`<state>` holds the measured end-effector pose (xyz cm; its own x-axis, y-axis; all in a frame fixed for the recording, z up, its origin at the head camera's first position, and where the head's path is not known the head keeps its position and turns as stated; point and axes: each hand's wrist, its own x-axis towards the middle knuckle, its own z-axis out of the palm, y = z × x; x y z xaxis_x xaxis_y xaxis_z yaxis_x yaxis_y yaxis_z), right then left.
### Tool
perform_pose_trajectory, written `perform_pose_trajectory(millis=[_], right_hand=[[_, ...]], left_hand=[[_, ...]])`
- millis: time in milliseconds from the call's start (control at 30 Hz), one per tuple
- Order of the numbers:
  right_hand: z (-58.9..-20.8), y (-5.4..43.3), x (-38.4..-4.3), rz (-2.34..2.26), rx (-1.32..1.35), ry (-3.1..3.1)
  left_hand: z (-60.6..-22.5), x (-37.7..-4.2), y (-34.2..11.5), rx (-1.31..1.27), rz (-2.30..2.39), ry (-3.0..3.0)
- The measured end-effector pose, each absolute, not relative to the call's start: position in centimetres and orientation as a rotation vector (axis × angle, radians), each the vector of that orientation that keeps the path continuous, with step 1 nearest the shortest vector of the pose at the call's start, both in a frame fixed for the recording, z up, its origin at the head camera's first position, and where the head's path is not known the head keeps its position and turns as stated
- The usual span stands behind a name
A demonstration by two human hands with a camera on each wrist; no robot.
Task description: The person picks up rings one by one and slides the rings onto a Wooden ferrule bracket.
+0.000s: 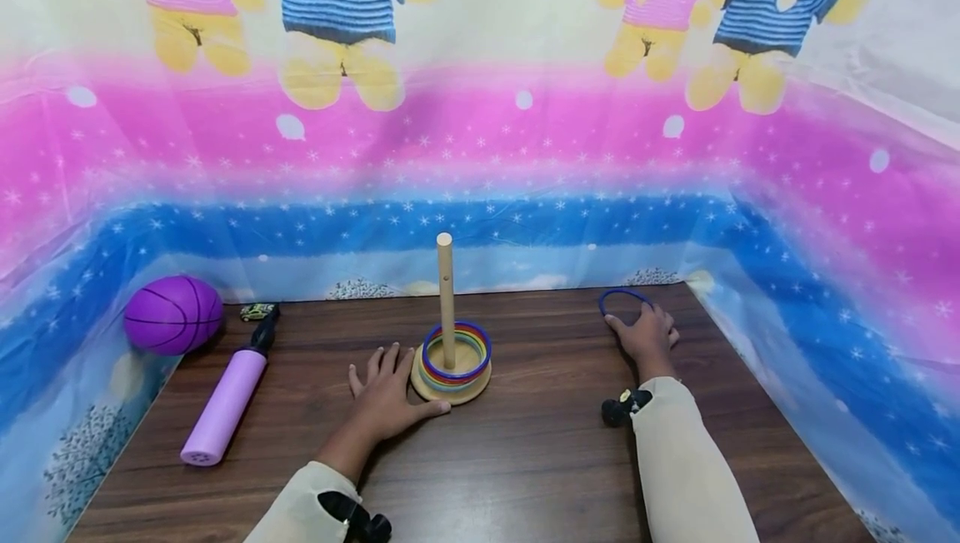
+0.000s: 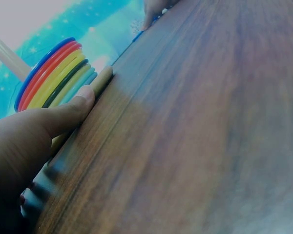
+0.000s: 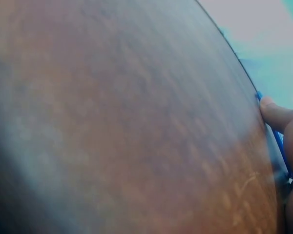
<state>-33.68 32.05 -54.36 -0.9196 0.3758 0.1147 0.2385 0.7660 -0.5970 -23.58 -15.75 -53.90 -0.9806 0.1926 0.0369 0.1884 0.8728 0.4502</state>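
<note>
A wooden peg [image 1: 446, 297] rises from a round wooden base [image 1: 459, 399] mid-table. Around its foot lies a stack of coloured rings [image 1: 486, 351], blue on top, with red, yellow, green and light blue below. My left hand [image 1: 386, 397] lies spread at the base's left side, its thumb [image 2: 80, 100] straight along the base's near rim. At the back right of the table, my right hand [image 1: 647, 339] holds a separate blue ring [image 1: 617, 291] between thumb and fingers; the hand hides the ring's near part. In the right wrist view, the thumb [image 3: 273, 113] lies against that ring.
On the left are a pink hand pump [image 1: 225, 408] with a black end, a small toy car [image 1: 257, 311] and a purple ball [image 1: 173, 316] at the table's edge. A printed cloth [image 1: 480, 143] hangs behind and beside the wooden table [image 1: 525, 460].
</note>
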Motion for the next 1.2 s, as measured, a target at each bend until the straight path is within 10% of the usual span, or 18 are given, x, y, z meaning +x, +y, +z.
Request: perform_pose_trajectory(millis=[1200], right_hand=[[-49.1, 29.9, -31.7, 1.170, -0.043, -2.454]], left_hand=[[-54.3, -23.6, -15.9, 0.316, 0.755, 3.040]])
